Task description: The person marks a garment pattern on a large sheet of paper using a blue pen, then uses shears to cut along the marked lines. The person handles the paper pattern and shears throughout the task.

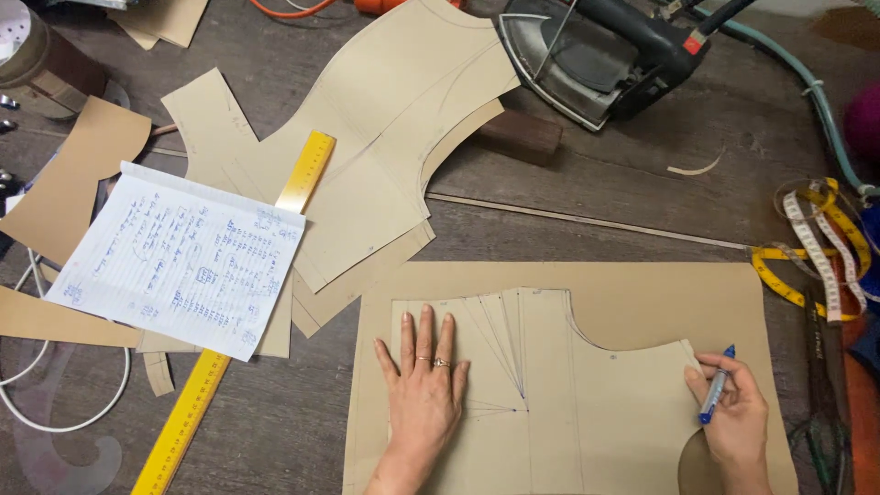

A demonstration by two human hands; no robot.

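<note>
Left hand [423, 385] is lying flat, grip spread, pressing the tan pattern piece [550, 394] onto the brown card sheet [642, 293] near on the tabletop [642, 174]. Right hand [733, 412] is pinching a blue pen [716, 385] at its right edge. Far left, a lined notes sheet [179, 257] is covering a yellow ruler [229, 312].

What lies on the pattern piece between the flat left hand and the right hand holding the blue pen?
In the head view, between the left hand and right hand lies only the cut tan paper pattern piece, with folded pleats and drawn lines.
</note>
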